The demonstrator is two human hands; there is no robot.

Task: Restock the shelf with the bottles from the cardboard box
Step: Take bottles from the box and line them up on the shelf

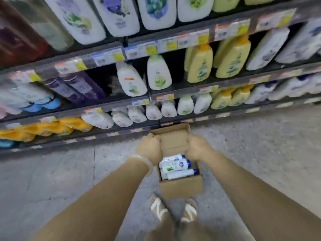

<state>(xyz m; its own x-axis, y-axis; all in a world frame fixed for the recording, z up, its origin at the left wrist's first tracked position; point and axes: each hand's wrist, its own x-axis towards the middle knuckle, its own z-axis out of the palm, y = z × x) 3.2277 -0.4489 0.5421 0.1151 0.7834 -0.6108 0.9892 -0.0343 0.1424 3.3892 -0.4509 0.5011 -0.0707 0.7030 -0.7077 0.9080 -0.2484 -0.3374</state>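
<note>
Two bare forearms reaching forward and down from the bottom edge, the left one with a clear band (144, 162) round the wrist. Below, two tan shoes (173, 211) with white marks on a grey concrete floor (69, 180). Just past the toes, an open cardboard box (181, 186), brown, standing on the floor. Inside, at the near end, a few white bottles (175, 165) with blue caps, lying on their sides, one on another. Far end of the box bare brown inside. Left hand (149, 147) curled over the left wall of the box, fingers wrapped round the top flap. Right hand (198, 146) curled the same way over the right wall, gripping its edge. Both hands near the far end, one on each side. Beyond the box, a dark store shelf (173, 92) with many rows, running across the whole view, tilted and blurry. Lowest rows with small white bottles, yellow bottles (231, 98) and orange packs (52, 127) at the left. Middle row with two big white pump bottles (159, 73), a dark gap to their left, purple bottles (78, 86) further left, tall yellow ones to the right. Price tags (166, 43) in white, orange and yellow along the shelf edges. Top row with very big white bottles (119, 14) with purple and green pictures.
</note>
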